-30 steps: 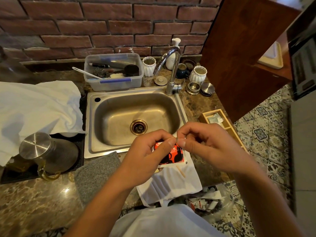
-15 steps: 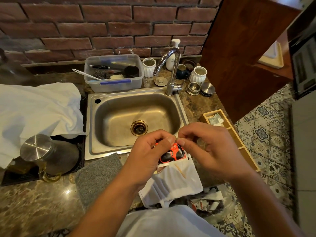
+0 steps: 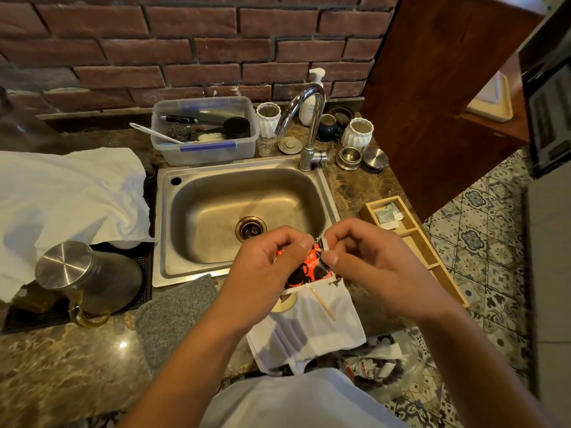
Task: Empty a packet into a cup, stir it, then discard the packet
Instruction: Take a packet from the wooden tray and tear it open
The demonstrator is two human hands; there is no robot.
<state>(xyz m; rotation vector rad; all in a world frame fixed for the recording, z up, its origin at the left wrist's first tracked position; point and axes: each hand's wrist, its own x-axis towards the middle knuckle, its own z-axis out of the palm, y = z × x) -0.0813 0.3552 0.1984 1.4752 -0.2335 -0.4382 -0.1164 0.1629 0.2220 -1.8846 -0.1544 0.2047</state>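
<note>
Packet, red and black, sits pinched between my two hands just above the near edge of the counter, in front of the sink. My left hand grips its left side with thumb over curled fingers; my right hand nips the top right corner, where a small white flap stands up. Its printing is too blurred for me to read.

Under my hands a white cloth hangs over the counter's edge, with a thin wooden stick lying on it and a gold-rimmed round thing half hidden under my left hand, possibly the cup. A grey mat lies just left of it.

The counter is brown mottled stone, set against a red brick wall. A steel sink with a curved tap is sunk into it. The floor at right is patterned tile.
</note>
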